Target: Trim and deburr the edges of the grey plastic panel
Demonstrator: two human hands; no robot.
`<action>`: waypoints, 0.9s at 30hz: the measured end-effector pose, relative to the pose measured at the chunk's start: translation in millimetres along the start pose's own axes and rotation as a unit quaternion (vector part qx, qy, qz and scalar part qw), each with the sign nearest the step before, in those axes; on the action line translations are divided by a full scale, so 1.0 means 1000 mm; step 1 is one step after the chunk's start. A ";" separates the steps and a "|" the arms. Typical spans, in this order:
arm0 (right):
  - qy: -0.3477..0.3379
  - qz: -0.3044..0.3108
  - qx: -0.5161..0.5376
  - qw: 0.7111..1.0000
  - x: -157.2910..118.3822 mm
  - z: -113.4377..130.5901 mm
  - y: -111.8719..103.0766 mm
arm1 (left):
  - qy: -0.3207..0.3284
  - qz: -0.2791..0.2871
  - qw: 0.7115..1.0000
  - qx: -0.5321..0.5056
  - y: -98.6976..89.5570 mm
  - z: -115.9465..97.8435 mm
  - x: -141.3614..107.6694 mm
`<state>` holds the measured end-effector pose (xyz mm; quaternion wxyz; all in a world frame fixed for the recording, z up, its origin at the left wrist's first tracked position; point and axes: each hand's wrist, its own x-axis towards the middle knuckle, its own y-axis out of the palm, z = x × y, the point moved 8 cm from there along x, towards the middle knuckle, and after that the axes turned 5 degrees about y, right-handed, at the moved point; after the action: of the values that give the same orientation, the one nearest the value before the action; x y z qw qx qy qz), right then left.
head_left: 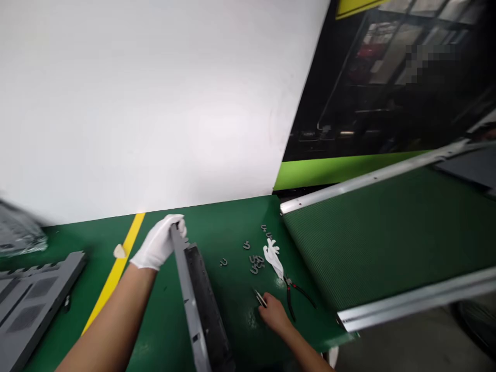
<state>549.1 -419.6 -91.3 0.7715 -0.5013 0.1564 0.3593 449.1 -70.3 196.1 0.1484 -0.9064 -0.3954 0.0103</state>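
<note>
Currently, one gloved left hand (158,243) grips one grey panel (189,295).

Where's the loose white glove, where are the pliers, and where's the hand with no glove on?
Loose white glove (274,261): head view, on its middle.
Pliers (288,282): head view, on the joint where the handles meet.
Bare right hand (274,314): head view, on the back of the hand.

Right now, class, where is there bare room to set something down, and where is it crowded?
Free: the near stretch of the belt, between its metal rails; the table between wall, panel and clips. Crowded: the table's right end, where clips, loose glove and pliers lie near the right hand.
</note>
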 end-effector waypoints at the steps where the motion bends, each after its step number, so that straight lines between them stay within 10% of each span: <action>1: -0.007 0.017 0.021 1.000 -0.003 0.002 -0.007 | -0.006 0.007 0.999 -0.043 0.002 0.003 -0.001; 5: -0.084 0.068 0.104 0.989 -0.029 0.050 -0.064 | 0.006 0.023 0.991 -0.130 0.004 0.003 -0.005; 9: -0.251 0.135 0.210 0.935 -0.085 0.159 -0.133 | 0.002 0.043 0.987 -0.155 0.007 0.008 -0.007; 12: -0.330 0.166 0.106 0.923 -0.115 0.234 -0.154 | -0.005 0.050 0.986 -0.158 0.011 0.016 -0.006; 16: -0.401 0.061 -0.061 0.912 -0.115 0.305 -0.163 | -0.007 0.037 0.987 -0.159 0.011 0.021 -0.004; 27: -0.466 -0.072 -0.270 0.840 -0.102 0.363 -0.161 | 0.021 0.023 0.992 -0.120 0.009 0.010 0.001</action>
<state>549.6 -177.2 239.3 0.6113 -0.4731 -0.3610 0.5217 454.6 -73.0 184.5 0.0464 -0.9266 -0.3694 -0.0524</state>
